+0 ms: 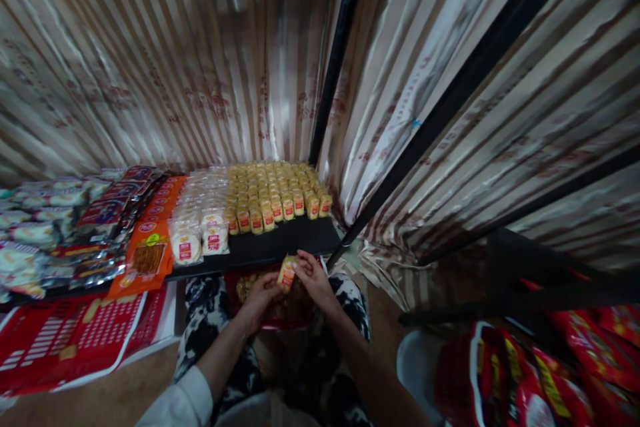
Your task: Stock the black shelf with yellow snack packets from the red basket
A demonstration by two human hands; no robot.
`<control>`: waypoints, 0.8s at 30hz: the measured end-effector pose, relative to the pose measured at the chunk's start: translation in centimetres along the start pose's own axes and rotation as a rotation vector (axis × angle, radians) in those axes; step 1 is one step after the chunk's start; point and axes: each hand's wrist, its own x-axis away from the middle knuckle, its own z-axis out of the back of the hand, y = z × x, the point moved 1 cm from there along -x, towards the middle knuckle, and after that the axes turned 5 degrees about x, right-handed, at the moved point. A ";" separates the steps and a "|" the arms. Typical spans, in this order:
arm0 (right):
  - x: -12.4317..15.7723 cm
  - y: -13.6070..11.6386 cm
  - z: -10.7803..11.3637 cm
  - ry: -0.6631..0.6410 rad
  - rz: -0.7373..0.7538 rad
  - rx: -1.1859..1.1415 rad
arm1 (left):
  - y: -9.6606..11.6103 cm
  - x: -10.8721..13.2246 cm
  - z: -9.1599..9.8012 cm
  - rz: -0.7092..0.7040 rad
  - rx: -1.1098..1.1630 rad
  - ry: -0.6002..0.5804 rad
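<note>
Head view: left hand (263, 296) and right hand (314, 280) pinch a yellow, red-labelled plastic packet (287, 275) from both sides, likely steadying it above a red container (289, 325), material unclear.

held packet (287, 274): print too small to read | red bags (520, 377): cut off (right edge)

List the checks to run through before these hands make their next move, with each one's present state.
1. Small yellow plastic packet with red label held: ok, left hand and right hand both have fingers on it.
2. Packet's red label in view: ok.
3. Packet's seal intact: cannot tell, too small.
4. Rows of yellow packets on flat black shelf: ok, front ones upright.
5. Flat orange plastic packet within shelf edge: not ok, overhangs.
</note>
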 end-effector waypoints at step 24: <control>-8.4 -1.5 1.8 0.432 0.497 0.671 | 4.7 -12.8 -7.2 -0.497 -0.835 0.466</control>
